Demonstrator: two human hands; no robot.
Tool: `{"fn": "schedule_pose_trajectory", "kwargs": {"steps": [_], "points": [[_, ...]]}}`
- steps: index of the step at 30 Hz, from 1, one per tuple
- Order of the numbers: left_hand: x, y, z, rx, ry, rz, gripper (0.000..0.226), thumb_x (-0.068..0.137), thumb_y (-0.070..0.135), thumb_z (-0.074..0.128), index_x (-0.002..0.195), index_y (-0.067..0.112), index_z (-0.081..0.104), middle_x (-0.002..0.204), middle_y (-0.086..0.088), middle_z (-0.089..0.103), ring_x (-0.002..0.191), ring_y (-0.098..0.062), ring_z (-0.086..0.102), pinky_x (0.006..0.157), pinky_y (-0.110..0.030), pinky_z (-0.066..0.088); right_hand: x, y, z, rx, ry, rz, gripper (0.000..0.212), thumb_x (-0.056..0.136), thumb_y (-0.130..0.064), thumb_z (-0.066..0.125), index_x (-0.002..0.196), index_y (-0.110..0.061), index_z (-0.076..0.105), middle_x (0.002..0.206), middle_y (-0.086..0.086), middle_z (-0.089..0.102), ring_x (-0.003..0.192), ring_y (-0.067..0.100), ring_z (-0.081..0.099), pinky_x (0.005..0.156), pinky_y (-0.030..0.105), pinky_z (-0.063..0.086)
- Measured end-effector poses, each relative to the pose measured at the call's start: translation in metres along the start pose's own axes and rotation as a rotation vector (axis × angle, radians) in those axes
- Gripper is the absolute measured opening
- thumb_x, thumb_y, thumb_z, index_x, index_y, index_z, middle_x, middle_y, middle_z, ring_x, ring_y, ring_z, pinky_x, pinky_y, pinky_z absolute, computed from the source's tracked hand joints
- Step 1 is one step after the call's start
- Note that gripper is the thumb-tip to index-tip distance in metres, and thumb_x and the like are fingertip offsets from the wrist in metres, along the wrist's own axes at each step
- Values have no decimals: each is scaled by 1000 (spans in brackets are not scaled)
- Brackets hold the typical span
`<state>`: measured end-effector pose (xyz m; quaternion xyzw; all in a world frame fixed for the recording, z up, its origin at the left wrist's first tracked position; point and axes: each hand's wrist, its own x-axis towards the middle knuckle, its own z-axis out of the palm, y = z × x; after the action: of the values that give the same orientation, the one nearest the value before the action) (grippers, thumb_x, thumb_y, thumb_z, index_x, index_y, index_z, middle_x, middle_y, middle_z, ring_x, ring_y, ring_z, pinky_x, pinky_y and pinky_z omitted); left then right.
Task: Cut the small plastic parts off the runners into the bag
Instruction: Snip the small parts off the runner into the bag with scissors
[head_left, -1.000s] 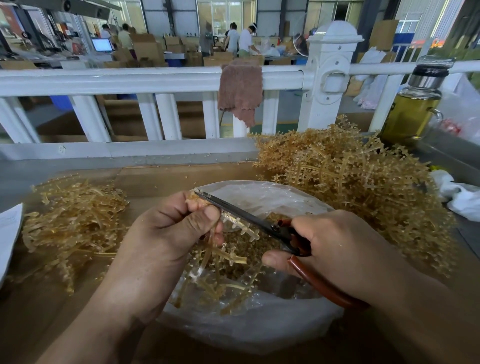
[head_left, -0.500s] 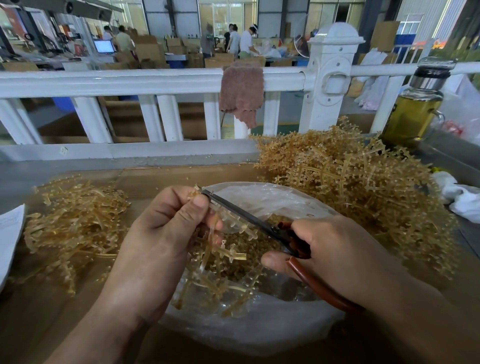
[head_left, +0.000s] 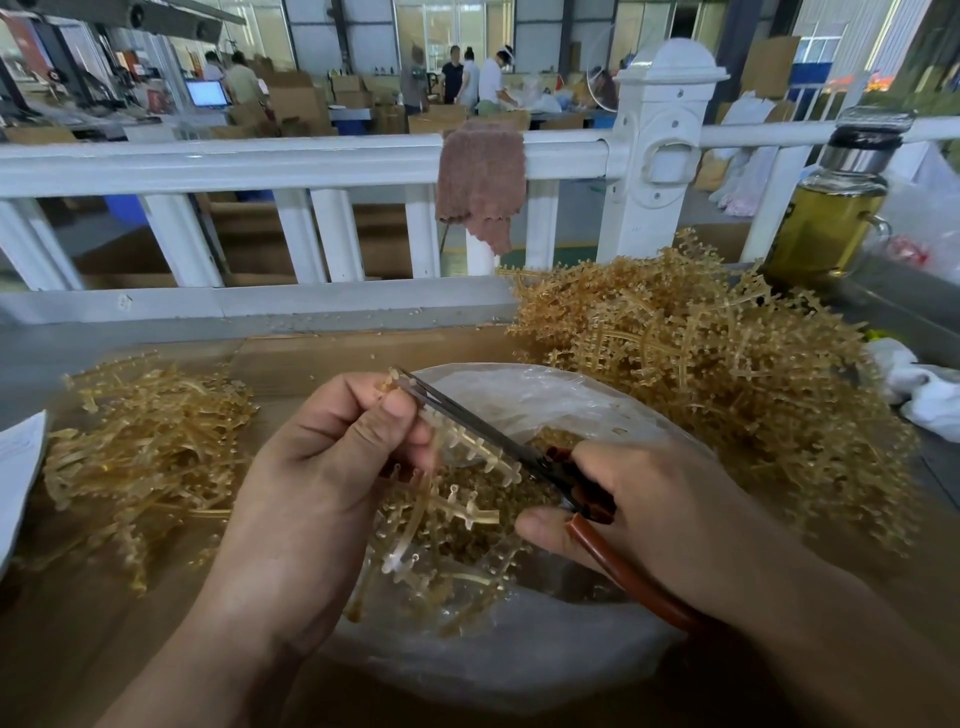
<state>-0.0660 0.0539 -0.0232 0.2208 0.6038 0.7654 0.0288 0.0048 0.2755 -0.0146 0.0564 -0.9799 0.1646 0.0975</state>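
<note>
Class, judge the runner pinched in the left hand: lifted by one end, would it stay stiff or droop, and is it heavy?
Probably bendy: the runner curves downward below the left hand. Likely light: a pinch at its top carries it. Its side stubs might snag on the bag.

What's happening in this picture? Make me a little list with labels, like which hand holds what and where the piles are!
Left hand: pinches a plastic runner over the bag
Right hand: grips the scissors, blades against the runner
Bag: clear plastic, open, small cut parts inside
Right pile: tall tangle of runners
Left pile: flatter heap of runners
Behind: brown cloth draped over white railing; bottle of yellowish liquid at right
</note>
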Motion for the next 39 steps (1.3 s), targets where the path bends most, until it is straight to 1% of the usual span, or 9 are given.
{"fn": "schedule_pose_trajectory", "kwargs": {"steps": [6,9,11,13,16,19,28,33,39], "points": [[0,0,3,5,-19,-7,21,88,35,68,74,20,67,76,-7,63,71,-17,60,65,-22,53,0,-4,-2,-63,56,3,73,61,-100,12,65,-31,38,56,-11,46,49,3,45,46,20,24],[0,-1,5,9,-24,15,23,88,36,72,74,19,67,76,-7,64,71,-17,60,66,-20,52,0,-5,-2,-73,67,10,72,61,-98,12,66,-31,38,57,-11,47,51,3,46,47,22,25],[-1,-2,7,8,-25,26,25,86,39,70,74,18,66,76,-7,63,71,-17,60,67,-20,52,0,-6,-2,-70,75,9,72,61,-99,12,65,-32,36,56,-11,45,50,4,44,48,23,26],[-1,-2,8,18,-27,26,27,87,40,69,75,16,66,76,-8,63,71,-18,60,68,-20,51,0,-6,-1,-79,91,0,68,64,-98,13,63,-33,32,53,-12,41,47,3,40,47,22,24],[-2,-2,10,13,-17,17,26,91,33,69,75,13,65,75,-10,62,70,-20,59,67,-21,51,0,-6,-1,-105,104,-12,65,68,-97,17,62,-33,29,51,-13,38,45,2,37,47,18,21],[-2,-1,11,-2,-9,-1,25,90,31,64,75,11,64,74,-11,62,70,-21,58,65,-22,51,0,-6,-1,-118,114,-7,66,67,-97,17,61,-33,29,51,-12,39,46,4,39,47,19,22],[-2,1,10,-3,-15,-9,23,91,29,62,73,15,65,74,-9,61,70,-21,58,66,-22,51,1,-7,-2,-134,90,1,67,66,-97,16,61,-31,29,51,-11,40,46,4,39,48,21,24],[-3,1,12,-35,2,-26,22,90,28,62,72,14,64,73,-9,61,68,-20,58,63,-20,51,1,-9,-2,-151,81,18,73,61,-98,7,63,-29,32,53,-10,42,48,4,40,49,24,26],[-3,1,11,-53,10,-44,21,90,27,62,73,15,64,73,-9,61,67,-19,58,62,-20,50,0,-11,-1,-146,70,32,75,58,-100,5,62,-30,31,51,-10,39,47,4,36,49,26,25]]}}
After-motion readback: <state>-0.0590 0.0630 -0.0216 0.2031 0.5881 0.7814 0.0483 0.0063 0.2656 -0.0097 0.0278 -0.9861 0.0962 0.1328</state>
